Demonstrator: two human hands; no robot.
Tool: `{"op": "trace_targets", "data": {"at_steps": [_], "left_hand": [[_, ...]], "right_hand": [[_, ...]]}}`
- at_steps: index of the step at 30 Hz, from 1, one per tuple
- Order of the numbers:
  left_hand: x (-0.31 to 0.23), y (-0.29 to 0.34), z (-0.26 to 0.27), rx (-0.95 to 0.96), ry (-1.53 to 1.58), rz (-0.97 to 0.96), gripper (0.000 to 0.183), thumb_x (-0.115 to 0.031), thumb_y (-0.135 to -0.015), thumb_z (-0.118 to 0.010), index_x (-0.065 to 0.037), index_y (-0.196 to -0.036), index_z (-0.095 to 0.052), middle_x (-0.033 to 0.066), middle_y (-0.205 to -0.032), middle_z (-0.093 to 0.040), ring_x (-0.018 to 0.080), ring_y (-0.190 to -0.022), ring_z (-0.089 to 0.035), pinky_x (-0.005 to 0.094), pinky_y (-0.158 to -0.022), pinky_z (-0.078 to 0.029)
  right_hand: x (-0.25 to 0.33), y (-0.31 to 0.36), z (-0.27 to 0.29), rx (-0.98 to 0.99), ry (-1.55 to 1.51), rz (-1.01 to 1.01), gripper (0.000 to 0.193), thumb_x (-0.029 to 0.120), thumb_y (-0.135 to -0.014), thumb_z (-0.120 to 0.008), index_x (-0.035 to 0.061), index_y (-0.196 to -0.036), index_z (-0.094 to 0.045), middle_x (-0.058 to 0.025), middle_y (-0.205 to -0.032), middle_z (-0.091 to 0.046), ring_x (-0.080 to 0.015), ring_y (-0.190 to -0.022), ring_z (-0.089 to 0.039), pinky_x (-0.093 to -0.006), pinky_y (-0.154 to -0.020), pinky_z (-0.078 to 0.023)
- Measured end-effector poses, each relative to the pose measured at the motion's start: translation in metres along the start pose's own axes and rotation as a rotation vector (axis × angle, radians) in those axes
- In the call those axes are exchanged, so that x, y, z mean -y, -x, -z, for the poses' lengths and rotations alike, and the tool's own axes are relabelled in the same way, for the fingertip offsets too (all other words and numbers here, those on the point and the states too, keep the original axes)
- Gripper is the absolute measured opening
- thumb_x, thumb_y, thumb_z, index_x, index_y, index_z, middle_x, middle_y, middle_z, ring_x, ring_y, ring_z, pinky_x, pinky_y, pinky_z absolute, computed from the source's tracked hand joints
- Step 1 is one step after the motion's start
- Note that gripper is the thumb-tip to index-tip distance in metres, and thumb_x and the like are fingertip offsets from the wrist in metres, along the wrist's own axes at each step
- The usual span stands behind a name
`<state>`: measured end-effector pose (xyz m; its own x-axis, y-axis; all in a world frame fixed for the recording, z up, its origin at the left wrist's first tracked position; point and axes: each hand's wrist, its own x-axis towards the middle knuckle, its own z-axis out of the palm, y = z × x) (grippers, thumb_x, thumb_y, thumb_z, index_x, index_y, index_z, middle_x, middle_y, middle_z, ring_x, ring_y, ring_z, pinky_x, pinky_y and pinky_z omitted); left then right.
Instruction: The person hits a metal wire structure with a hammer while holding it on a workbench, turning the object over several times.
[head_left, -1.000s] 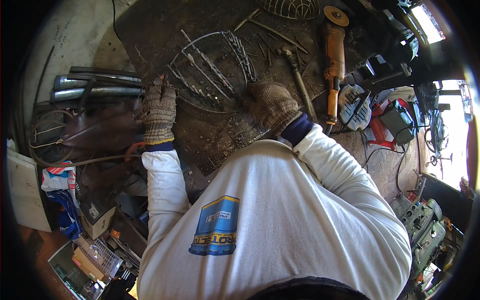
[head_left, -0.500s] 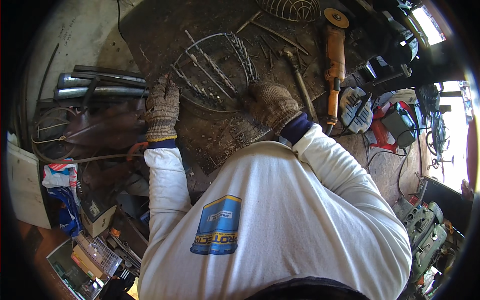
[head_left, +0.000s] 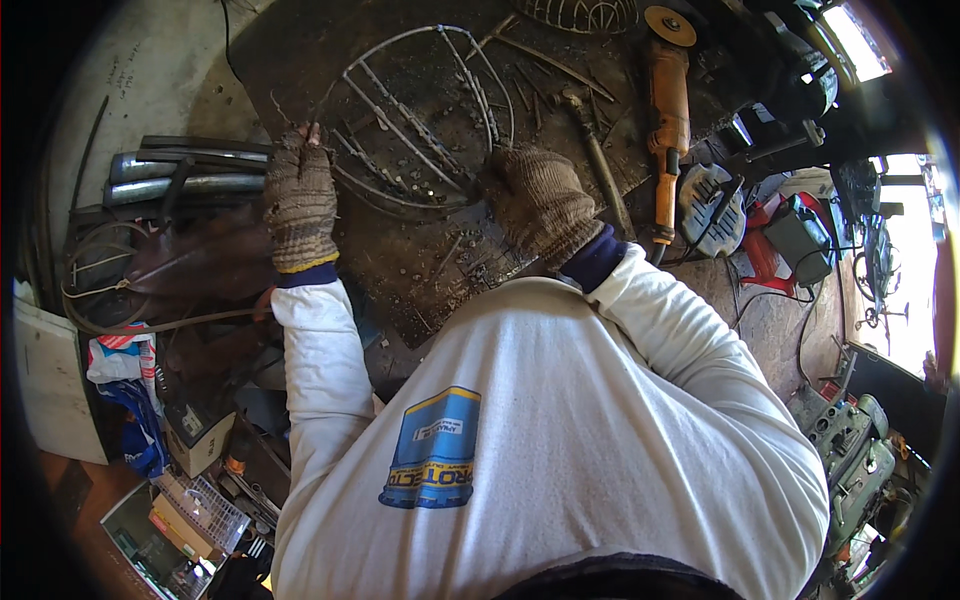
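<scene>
A round metal rod frame point(head_left: 408, 128), a hoop crossed by several rough welded bars, stands tilted over the dark metal table point(head_left: 440, 275). My left hand point(head_left: 303, 200), in a brown knitted glove, is closed at the frame's left edge, where a thin rod end rises from the fingers. One fingertip shows bare through the glove. My right hand point(head_left: 545, 200), gloved alike, is closed on the frame's near right edge; its fingertips are partly hidden. Beside it on the right lies a hammer point(head_left: 600, 165) with a metal handle.
An orange angle grinder point(head_left: 668, 120) lies right of the hammer. A domed wire guard point(head_left: 580, 14) and loose rods point(head_left: 555, 65) are at the far side. Metal tubes point(head_left: 190, 180) lie at left, near a looped cable point(head_left: 110, 325). Grit litters the tabletop. A red and grey machine point(head_left: 795, 240) stands at right.
The frame has tilted and turned, its far edge rising away from me. My left hand has shifted left and slightly away. My right hand has stayed nearly in place.
</scene>
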<state>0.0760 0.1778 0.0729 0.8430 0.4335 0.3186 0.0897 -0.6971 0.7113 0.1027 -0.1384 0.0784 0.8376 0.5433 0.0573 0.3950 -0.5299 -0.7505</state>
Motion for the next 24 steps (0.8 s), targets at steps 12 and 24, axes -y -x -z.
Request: {"op": "trace_targets", "data": {"at_steps": [12, 24], "left_hand": [[-0.008, -0.002, -0.002, 0.080, -0.049, -0.038, 0.031, -0.028, -0.103, -0.057, -0.009, -0.123, -0.069, 0.0139, -0.120, -0.071, 0.0287, -0.111, -0.066, 0.0396, -0.097, -0.050], [0.026, -0.001, -0.007, 0.198, -0.315, -0.206, 0.031, -0.022, -0.103, -0.056, -0.006, -0.126, -0.067, 0.0132, -0.125, -0.069, 0.0272, -0.119, -0.063, 0.0368, -0.103, -0.047]], "right_hand": [[-0.006, 0.008, 0.003, -0.015, 0.061, -0.029, 0.029, 0.031, -0.094, -0.062, 0.0033, -0.099, -0.071, -0.0225, -0.085, -0.069, -0.0411, -0.082, -0.068, -0.0504, -0.073, -0.053], [-0.012, 0.006, 0.000, 0.042, 0.043, -0.157, 0.032, 0.033, -0.095, -0.061, 0.0053, -0.106, -0.072, -0.0222, -0.095, -0.072, -0.0417, -0.093, -0.069, -0.0499, -0.081, -0.054]]}}
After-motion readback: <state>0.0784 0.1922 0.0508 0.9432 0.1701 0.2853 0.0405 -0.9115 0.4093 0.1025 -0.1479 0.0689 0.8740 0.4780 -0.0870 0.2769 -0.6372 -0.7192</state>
